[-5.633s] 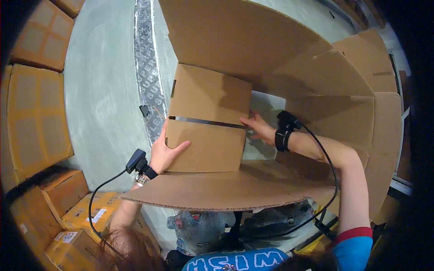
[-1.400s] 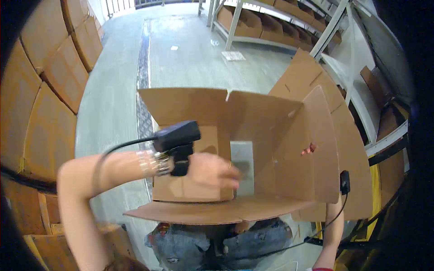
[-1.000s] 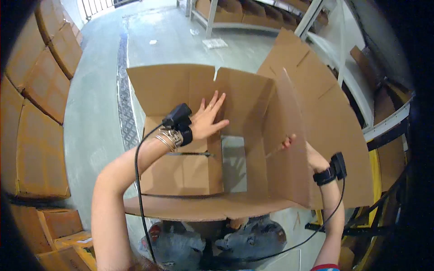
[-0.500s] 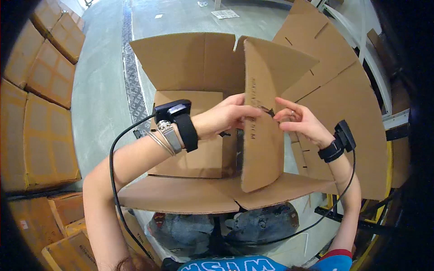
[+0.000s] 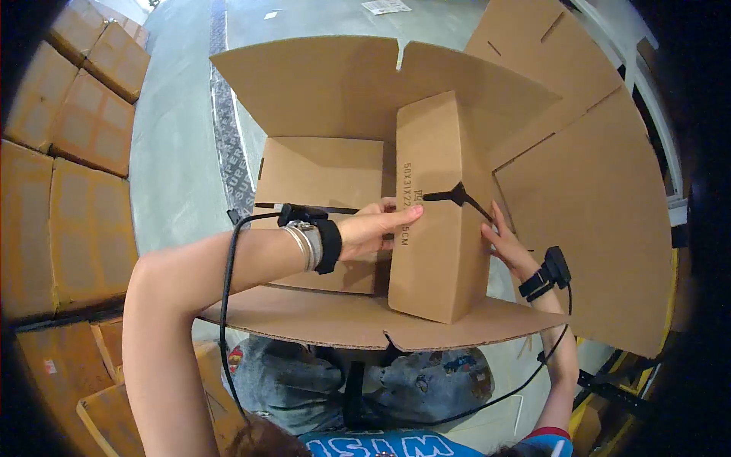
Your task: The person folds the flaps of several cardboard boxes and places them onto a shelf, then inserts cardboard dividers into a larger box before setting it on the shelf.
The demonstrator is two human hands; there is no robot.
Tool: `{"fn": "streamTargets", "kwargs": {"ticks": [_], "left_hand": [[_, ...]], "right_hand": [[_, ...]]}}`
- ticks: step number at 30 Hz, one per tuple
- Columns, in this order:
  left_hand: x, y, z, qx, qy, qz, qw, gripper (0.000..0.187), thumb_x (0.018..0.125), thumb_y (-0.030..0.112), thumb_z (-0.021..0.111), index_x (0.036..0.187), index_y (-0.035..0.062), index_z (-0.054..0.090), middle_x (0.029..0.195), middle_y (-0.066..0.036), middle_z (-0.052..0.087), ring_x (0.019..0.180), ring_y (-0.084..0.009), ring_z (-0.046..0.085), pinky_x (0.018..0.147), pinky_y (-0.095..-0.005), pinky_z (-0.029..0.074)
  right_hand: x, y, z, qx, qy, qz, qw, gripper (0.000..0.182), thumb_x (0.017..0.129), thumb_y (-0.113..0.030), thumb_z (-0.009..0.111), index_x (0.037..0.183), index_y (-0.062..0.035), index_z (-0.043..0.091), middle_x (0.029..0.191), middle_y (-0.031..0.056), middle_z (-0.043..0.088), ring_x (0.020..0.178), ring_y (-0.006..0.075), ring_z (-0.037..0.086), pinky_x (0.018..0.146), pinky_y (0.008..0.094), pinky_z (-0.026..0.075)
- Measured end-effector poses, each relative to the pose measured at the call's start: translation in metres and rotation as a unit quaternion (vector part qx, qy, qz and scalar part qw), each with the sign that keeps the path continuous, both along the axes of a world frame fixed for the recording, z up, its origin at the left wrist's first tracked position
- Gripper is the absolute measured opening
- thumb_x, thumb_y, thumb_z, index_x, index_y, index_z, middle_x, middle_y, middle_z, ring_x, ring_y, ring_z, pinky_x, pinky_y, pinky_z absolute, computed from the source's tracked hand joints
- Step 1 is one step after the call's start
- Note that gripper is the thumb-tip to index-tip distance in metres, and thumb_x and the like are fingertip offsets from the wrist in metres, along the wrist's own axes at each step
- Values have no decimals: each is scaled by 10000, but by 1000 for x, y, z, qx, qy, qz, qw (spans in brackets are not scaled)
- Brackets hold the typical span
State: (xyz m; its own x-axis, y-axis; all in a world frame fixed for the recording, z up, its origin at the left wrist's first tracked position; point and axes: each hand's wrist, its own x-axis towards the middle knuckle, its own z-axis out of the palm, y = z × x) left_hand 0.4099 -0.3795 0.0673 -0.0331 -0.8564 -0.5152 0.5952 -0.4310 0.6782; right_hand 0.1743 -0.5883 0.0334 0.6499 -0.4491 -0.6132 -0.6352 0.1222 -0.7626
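Observation:
A large open cardboard box [image 5: 304, 308] is in front of my knees, its flaps spread. On its right side, a narrow cardboard section [image 5: 426, 282] with printed lettering and a size in CM stands up, its creased right face showing. My left hand [image 5: 373, 228] grips this section's left edge, thumb on the printed face, other fingers partly hidden behind. A forked black strip [image 5: 457, 195] lies over the crease and runs to the fingertips of my right hand [image 5: 509, 245], which is at the section's right face. The strip ends between those fingers.
Stacked taped cartons [image 5: 91, 122] line the left side. A big slotted cardboard sheet [image 5: 601, 228] leans at the right beside a metal frame [image 5: 636, 84]. Paper [image 5: 386, 7] lies on the grey floor ahead. A black cable [image 5: 226, 305] runs from my left wrist.
The printed cardboard section has turned so its face and crease show more. My left hand has lowered slightly; my right hand has moved down, and the black strip now stretches toward it.

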Motion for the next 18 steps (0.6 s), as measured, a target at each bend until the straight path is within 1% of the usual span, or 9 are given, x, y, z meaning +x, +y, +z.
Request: {"fn": "streamTargets", "kwargs": {"ticks": [2, 3, 6, 9, 11, 13, 15, 17, 18], "left_hand": [[-8, -4, -8, 66, -82, 68, 992, 901, 797, 448, 718, 1430, 72, 196, 1383, -126, 369, 1323, -238, 328, 1055, -464, 330], [-7, -6, -9, 104, -160, 79, 978, 1045, 737, 454, 770, 1448, 71, 106, 1378, -154, 326, 1340, -278, 288, 1034, -504, 333], [3, -2, -3, 37, -312, 112, 943, 999, 730, 454, 767, 1428, 42, 182, 1305, -178, 382, 1324, -293, 322, 1041, -455, 341], [9, -10, -9, 37, -328, 41, 943, 974, 724, 460, 754, 1415, 8, 238, 1288, -223, 417, 1282, -326, 382, 1040, -405, 354], [8, -20, -15, 95, -346, -24, 933, 956, 737, 455, 734, 1417, -14, 253, 1305, -250, 426, 1262, -343, 412, 1037, -377, 361], [10, -25, -20, 101, -364, -61, 924, 979, 756, 449, 714, 1430, -27, 186, 1342, -270, 408, 1263, -355, 416, 1041, -362, 355], [3, -7, -27, 41, -368, -73, 926, 1054, 773, 445, 699, 1450, -32, 47, 1388, -285, 367, 1281, -365, 400, 1054, -358, 337], [1, 1, -42, -21, -341, -52, 938, 1157, 774, 443, 707, 1450, -17, -112, 1391, -293, 372, 1283, -372, 400, 1061, -360, 327], [3, 1, -38, -3, -336, -62, 940, 1149, 774, 435, 711, 1450, -24, -97, 1381, -303, 375, 1279, -384, 399, 1059, -368, 328]], "right_hand": [[1, -4, -8, -19, -16, 9, 1000, 1013, 840, -464, 655, 1494, -87, -21, 1534, 139, 150, 1391, 254, 199, 1107, 380, 226], [0, -5, -11, -28, -18, 10, 999, 1034, 828, -463, 669, 1491, -72, -22, 1536, 152, 131, 1404, 259, 160, 1116, 385, 207], [3, -1, -14, -57, -17, 16, 998, 1115, 777, -487, 713, 1479, -26, -21, 1537, 202, 74, 1431, 284, 50, 1138, 401, 149], [15, 10, -7, -194, 99, 75, 973, 1219, 695, -523, 770, 1474, -13, -17, 1511, 246, 116, 1416, 332, 94, 1134, 419, 162], [21, 18, 4, -192, 85, 80, 974, 1257, 651, -535, 796, 1469, -5, 2, 1488, 265, 146, 1400, 357, 126, 1130, 431, 169], [24, 12, -3, -194, 60, 67, 977, 1270, 625, -539, 812, 1464, -1, 25, 1468, 275, 172, 1386, 369, 155, 1126, 442, 178], [13, 3, -25, -189, 35, 37, 981, 1257, 618, -534, 819, 1459, -3, 50, 1452, 275, 195, 1373, 366, 181, 1120, 449, 189], [16, 8, -10, -193, 43, 52, 979, 1247, 613, -528, 824, 1454, -3, 68, 1451, 280, 188, 1373, 372, 174, 1119, 452, 190], [18, 10, -6, -193, 47, 59, 978, 1242, 610, -526, 827, 1452, -3, 77, 1451, 283, 185, 1373, 374, 171, 1118, 453, 190]]}}
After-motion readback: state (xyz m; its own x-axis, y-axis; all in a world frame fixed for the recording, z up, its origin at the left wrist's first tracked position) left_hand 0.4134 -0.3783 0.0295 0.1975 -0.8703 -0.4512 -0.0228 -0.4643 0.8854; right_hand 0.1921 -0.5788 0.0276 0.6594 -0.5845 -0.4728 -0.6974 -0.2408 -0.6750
